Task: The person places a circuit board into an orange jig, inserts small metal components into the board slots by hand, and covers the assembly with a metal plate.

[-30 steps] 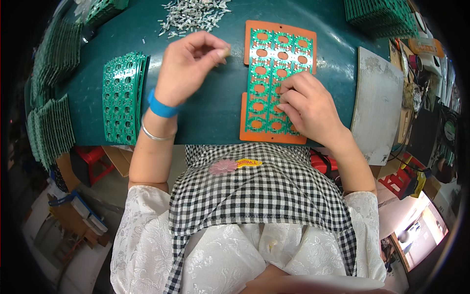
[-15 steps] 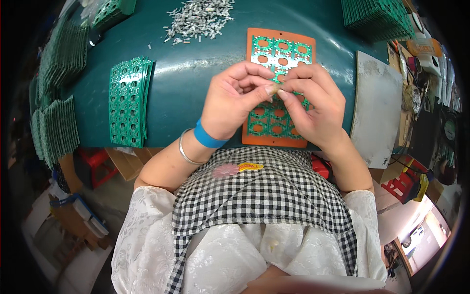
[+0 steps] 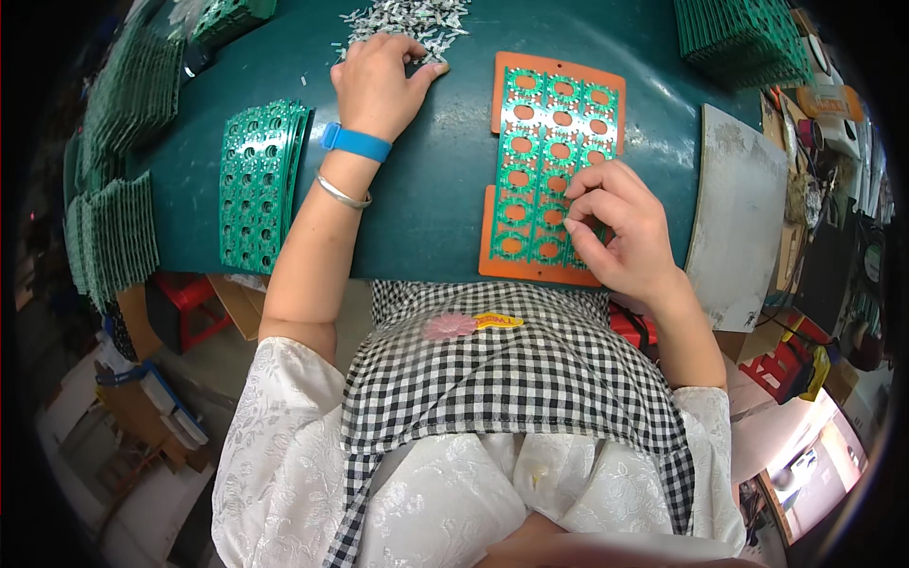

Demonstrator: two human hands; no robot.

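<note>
Over the near edge of a pile of small silvery pieces [image 3: 393, 17], my left hand [image 3: 377, 87] reaches with fingers curled and thumb held apart. I see nothing held in it. A green circuit board panel [image 3: 535, 163] with rows of oval cutouts lies on an orange-brown plate [image 3: 561, 65], whose colour shows through the holes. My right hand [image 3: 620, 232] is above the panel's lower right part. Its thumb and fingertips come together in a pinch, and whatever is between them is too small to name. That hand hides some of the panel's right edge.
A small stack of green panels [image 3: 254, 185] lies on the dark green table [image 3: 417, 208] at the left. Taller panel stacks [image 3: 112, 232] line the far left, and another stack [image 3: 743, 40] stands at the back right. A grey board [image 3: 740, 213] lies along the right edge.
My hands were together over the panel, fingertips meeting. The left has moved away, up and left to the pile; the right has come down slightly and stays over the panel.
</note>
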